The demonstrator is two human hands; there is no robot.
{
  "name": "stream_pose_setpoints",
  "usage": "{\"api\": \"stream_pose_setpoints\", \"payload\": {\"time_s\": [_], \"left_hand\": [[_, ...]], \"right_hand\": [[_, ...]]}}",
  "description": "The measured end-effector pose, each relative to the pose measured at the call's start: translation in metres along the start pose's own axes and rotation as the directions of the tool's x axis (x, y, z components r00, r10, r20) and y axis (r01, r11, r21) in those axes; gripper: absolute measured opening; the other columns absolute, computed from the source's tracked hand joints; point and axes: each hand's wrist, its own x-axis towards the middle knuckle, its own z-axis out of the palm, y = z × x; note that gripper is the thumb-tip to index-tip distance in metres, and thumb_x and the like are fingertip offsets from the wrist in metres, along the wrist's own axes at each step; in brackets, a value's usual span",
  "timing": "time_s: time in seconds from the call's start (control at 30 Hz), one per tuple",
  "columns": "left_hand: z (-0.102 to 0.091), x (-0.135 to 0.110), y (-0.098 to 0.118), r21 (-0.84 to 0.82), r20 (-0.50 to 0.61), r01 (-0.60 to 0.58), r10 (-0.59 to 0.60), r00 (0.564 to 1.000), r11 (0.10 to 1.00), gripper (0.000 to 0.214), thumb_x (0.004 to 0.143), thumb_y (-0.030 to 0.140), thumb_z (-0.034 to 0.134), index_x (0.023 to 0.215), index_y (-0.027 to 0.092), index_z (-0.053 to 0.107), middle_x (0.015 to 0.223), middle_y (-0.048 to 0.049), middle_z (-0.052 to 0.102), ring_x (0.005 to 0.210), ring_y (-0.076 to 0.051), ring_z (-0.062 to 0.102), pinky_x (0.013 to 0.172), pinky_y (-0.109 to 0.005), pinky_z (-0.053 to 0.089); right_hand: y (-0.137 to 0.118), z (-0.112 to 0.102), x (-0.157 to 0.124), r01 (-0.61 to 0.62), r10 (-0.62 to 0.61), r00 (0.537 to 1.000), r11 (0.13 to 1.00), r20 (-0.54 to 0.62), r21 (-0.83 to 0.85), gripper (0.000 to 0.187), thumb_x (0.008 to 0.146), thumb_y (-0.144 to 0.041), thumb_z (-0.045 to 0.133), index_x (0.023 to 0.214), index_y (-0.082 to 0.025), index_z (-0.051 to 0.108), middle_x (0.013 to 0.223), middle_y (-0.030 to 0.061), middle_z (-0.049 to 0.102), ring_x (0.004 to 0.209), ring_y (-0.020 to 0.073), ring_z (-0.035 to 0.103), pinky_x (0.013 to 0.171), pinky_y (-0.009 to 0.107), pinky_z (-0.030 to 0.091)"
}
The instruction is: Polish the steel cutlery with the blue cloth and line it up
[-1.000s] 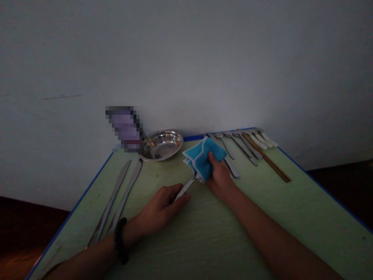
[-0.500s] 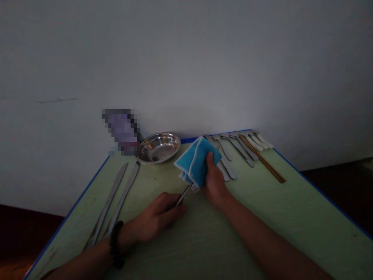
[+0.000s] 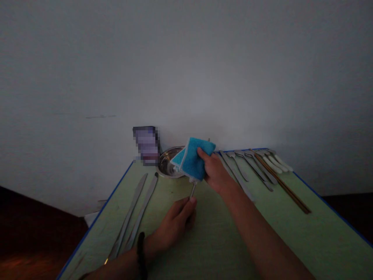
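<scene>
My left hand (image 3: 179, 221), with a dark beaded bracelet at the wrist, is closed around the near end of a slim piece of metal cutlery (image 3: 192, 189). A folded blue cloth (image 3: 194, 159) with white edging wraps the cutlery's middle. My right hand (image 3: 214, 169) pinches the cloth around it, thumb on top. Only a small tip shows past the cloth's far side, so I cannot tell the kind of cutlery. Behind the cloth, partly covered by it, stands a shiny metal bowl (image 3: 167, 171).
Two table knives (image 3: 132, 210) lie at the left of the green table (image 3: 221, 241). Forks and spoons (image 3: 240, 169), brown chopsticks (image 3: 284, 184) and white-handled cutlery (image 3: 281, 161) lie at the right. A blurred-out phone-like object (image 3: 147, 146) leans on the wall (image 3: 204, 77).
My view has swung left and up, so the table things appear farther right and lower. The cloth has turned on the cutlery, which now points more upright. Both hands keep their hold.
</scene>
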Motion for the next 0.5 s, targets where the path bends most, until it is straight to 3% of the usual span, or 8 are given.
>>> {"api": "stream_pose_setpoints", "payload": {"time_s": [0.1,0.27,0.37,0.5], "left_hand": [[-0.001,-0.001,-0.001,-0.013,-0.024,-0.009,0.008,1.000,1.000,0.048,0.090,0.052,0.031,0.056,0.019,0.041,0.051,0.0055,0.037,0.048,-0.010,0.034,0.051,-0.024,0.031],[0.003,-0.004,-0.002,-0.042,0.061,-0.021,0.024,0.998,0.999,0.046,0.090,0.051,0.032,0.058,0.019,0.041,0.052,0.0059,0.036,0.048,-0.010,0.033,0.048,-0.024,0.029],[0.004,-0.006,-0.002,-0.032,0.089,-0.048,0.050,0.995,0.998,0.046,0.091,0.050,0.033,0.059,0.019,0.041,0.053,0.0054,0.038,0.049,-0.010,0.034,0.050,-0.024,0.030],[0.006,-0.006,-0.010,-0.060,0.077,-0.046,0.050,0.996,0.997,0.046,0.091,0.051,0.032,0.061,0.018,0.043,0.055,0.0047,0.040,0.050,-0.010,0.036,0.051,-0.023,0.032]], "right_hand": [[0.001,0.003,0.000,0.010,-0.009,0.995,1.000,-0.096,0.007,0.025,0.075,-0.041,0.061,0.086,-0.019,0.062,0.073,-0.0002,0.069,0.070,0.0151,0.063,0.071,0.029,0.049],[-0.011,-0.011,-0.005,0.016,0.002,0.959,0.998,-0.283,0.063,0.057,0.070,-0.071,0.047,0.085,-0.019,0.063,0.066,0.0007,0.066,0.055,0.0144,0.061,0.053,0.027,0.049],[-0.012,-0.015,-0.009,0.034,0.002,0.943,0.994,-0.332,0.104,0.057,0.070,-0.070,0.047,0.084,-0.018,0.063,0.062,0.0004,0.064,0.049,0.0137,0.059,0.047,0.025,0.047],[0.010,-0.013,-0.018,0.043,-0.039,0.936,0.999,-0.350,0.002,0.059,0.066,-0.072,0.050,0.076,-0.016,0.064,0.060,0.0013,0.064,0.052,0.0151,0.060,0.047,0.025,0.047]]}}
